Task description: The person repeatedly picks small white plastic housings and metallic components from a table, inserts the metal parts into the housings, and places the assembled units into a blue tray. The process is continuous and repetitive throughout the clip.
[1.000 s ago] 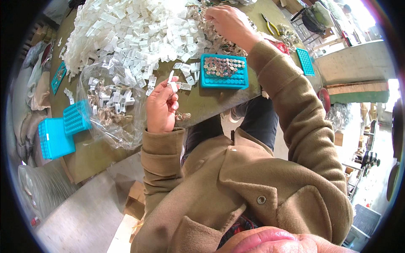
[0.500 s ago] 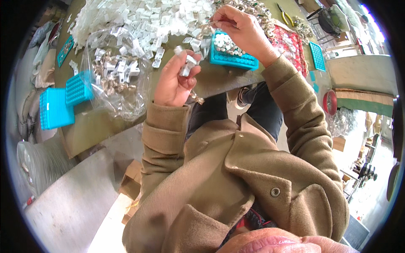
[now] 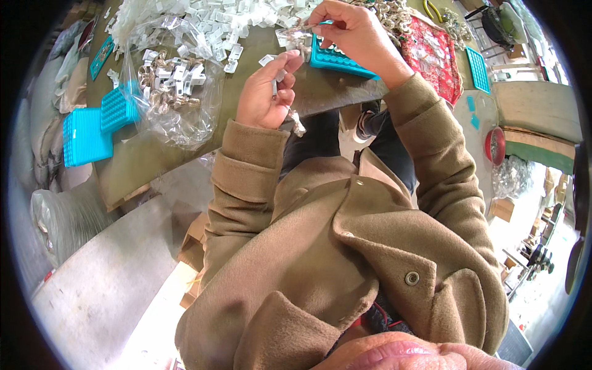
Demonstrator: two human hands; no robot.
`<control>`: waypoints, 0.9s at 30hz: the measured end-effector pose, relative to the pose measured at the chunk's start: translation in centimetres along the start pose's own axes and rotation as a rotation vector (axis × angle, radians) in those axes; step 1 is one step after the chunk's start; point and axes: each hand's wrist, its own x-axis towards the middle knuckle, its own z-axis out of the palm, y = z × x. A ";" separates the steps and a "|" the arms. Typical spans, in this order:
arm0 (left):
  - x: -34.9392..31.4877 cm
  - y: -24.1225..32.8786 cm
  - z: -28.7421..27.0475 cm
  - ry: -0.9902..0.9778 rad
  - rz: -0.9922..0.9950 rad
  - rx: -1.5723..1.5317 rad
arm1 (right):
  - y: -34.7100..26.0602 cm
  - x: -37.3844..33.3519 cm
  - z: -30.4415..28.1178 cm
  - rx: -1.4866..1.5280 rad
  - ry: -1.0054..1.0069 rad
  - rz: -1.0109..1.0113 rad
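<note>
My left hand (image 3: 266,92) is raised above the table edge, fingers curled around a small clear packet, with a twisted bit of plastic hanging below the palm. My right hand (image 3: 354,34) hovers over a teal grid tray (image 3: 336,60) and pinches a small metal piece near its left end. Both arms wear tan coat sleeves. A large heap of small clear packets (image 3: 209,18) lies at the top of the brown table (image 3: 157,163), just beyond both hands.
A clear plastic bag (image 3: 172,102) with metal parts lies left of my left hand. Teal trays (image 3: 92,126) stack near the table's left edge. A red patterned cloth (image 3: 435,52), another teal tray (image 3: 480,68) and a red bowl (image 3: 494,145) are at right. Grey floor lies below.
The view has shifted so the table sits higher in the picture. My left hand rose toward my right hand, which drew back from the heap to the teal tray's left end.
</note>
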 end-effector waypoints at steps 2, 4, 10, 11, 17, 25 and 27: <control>0.2 -0.4 0.2 0.052 0.059 0.019 | 0.1 -0.8 0.2 -0.077 -0.060 0.009; 0.6 -0.2 0.3 0.039 0.010 0.011 | 0.0 -1.7 0.7 0.008 -0.038 0.032; 1.6 -0.3 0.3 0.034 0.010 0.024 | -0.1 -3.2 1.9 -0.085 0.048 -0.121; 1.6 -0.4 0.3 0.029 0.051 0.042 | -0.1 -3.4 1.9 -0.124 0.072 -0.176; 1.0 0.1 0.2 0.015 0.231 0.211 | -1.5 -3.6 1.9 -0.037 0.030 -0.087; 0.5 -0.3 1.3 0.104 0.425 0.410 | -2.7 -1.5 2.3 0.089 0.128 -0.050; 0.6 -0.5 1.2 0.123 0.476 0.450 | -2.3 -1.0 3.2 -0.004 0.158 -0.175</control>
